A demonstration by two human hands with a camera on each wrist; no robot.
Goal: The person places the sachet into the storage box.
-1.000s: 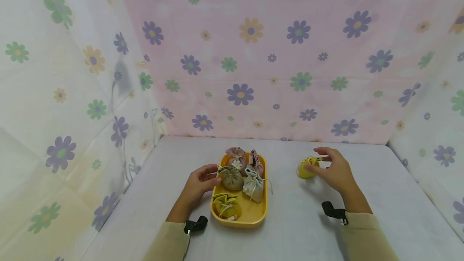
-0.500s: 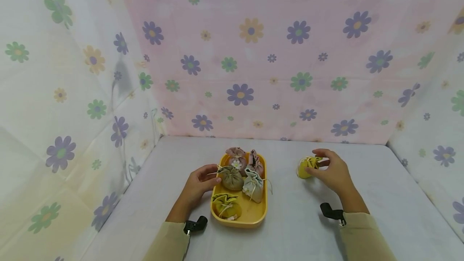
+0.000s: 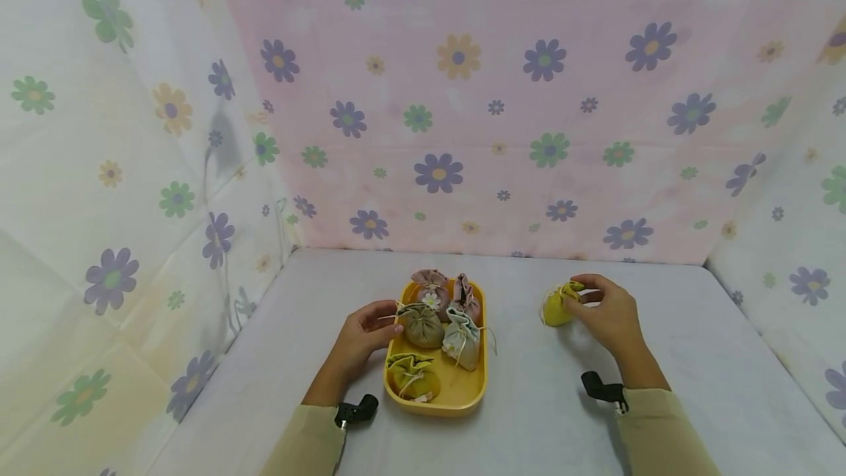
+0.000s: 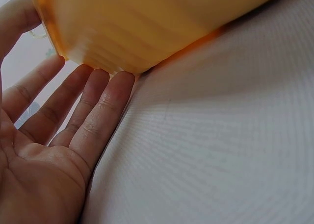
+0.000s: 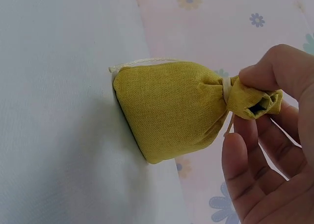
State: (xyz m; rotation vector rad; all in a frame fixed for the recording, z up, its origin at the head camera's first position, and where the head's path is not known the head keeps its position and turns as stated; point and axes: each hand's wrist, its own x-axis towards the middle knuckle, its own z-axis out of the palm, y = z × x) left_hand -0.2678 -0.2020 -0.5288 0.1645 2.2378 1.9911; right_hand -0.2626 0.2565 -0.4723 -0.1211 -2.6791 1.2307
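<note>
A yellow tray point(image 3: 472, 388) sits mid-table holding several drawstring pouches: pink ones at the back, an olive one point(image 3: 421, 324), a pale one point(image 3: 461, 344) and a yellow-green one point(image 3: 413, 375) in front. My left hand point(image 3: 391, 320) rests at the tray's left side. Its straight fingers point(image 4: 105, 87) lie against the tray wall point(image 4: 147, 23). To the tray's right, a mustard-yellow pouch point(image 3: 557, 307) stands on the table. My right hand point(image 3: 581, 300) pinches its gathered neck, thumb and finger on the puckered top of the yellow pouch point(image 5: 171, 111).
A grey cloth covers the table point(image 3: 542, 417). Floral fabric walls stand close at the back point(image 3: 463, 131), the left point(image 3: 132, 204) and the right point(image 3: 793, 255). Bare cloth lies between tray and yellow pouch and along the front.
My right hand's fingers have drawn in from a loose spread over the yellow pouch to a pinch on its neck. The left hand and tray have not moved.
</note>
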